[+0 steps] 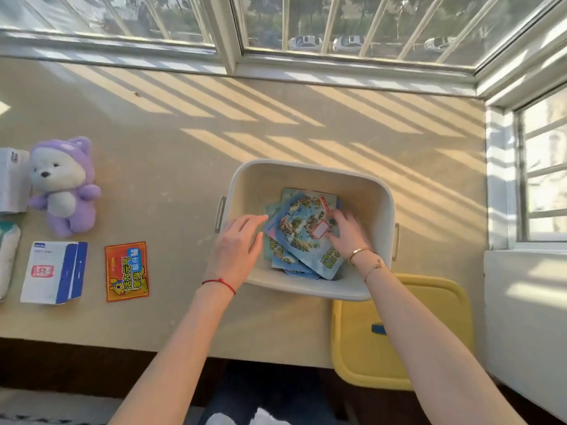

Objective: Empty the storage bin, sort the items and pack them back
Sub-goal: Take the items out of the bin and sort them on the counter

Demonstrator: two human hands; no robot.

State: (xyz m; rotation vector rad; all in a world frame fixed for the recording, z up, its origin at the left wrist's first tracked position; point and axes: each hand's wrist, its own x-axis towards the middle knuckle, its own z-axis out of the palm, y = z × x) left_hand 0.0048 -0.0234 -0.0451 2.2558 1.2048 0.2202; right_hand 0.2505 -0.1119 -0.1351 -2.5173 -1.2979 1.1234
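A white storage bin (310,170) stands on the beige windowsill counter. Inside lies a pile of blue illustrated packets (299,234), fanned over each other. My right hand (345,231) is down in the bin, fingers curled on the top packet near its red-framed label. Over the bin's left wall hovers my left hand (236,250), its fingers relaxed and reaching toward the left edge of the packets; I cannot tell whether they touch. To the left on the counter lie an orange packet (126,270), a white and blue box (53,272) and a purple plush bear (64,185).
The bin's yellow lid (429,332) lies at the counter's front right, overhanging the edge. A white box (12,179) and a white pouch (7,256) sit at the far left. Window frames line the back and right; a white ledge (527,302) rises at the right.
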